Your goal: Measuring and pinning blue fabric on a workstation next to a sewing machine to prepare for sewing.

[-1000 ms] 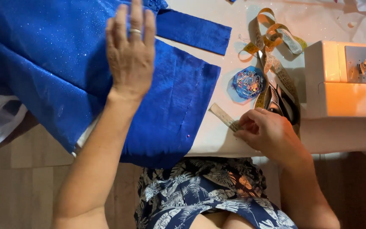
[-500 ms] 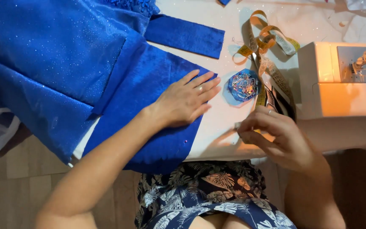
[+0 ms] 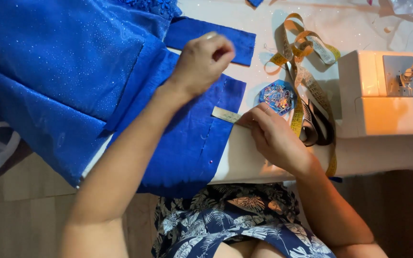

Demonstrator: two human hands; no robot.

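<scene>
A glittery blue fabric (image 3: pixel 72 81) lies spread over the left part of a white table (image 3: pixel 244 157), one edge hanging toward me. My left hand (image 3: pixel 201 62) hovers over the cloth with its fingers pinched together; whether something small sits between them I cannot tell. My right hand (image 3: pixel 273 136) rests at the cloth's right edge and holds a short pale ruler strip (image 3: pixel 225 114) flat across that edge. A separate blue fabric strip (image 3: pixel 216 36) lies farther back on the table.
A blue round pin holder (image 3: pixel 277 97) full of pins sits just beyond my right hand. A yellow measuring tape (image 3: pixel 304 62) loops across the table over dark scissors (image 3: pixel 319 126). A white sewing machine (image 3: pixel 388 100) stands at the right. My patterned skirt (image 3: pixel 235 224) shows below.
My left hand lifted off the cloth, moved back and curled into a pinch. My right hand slid left and laid the ruler strip over the fabric edge.
</scene>
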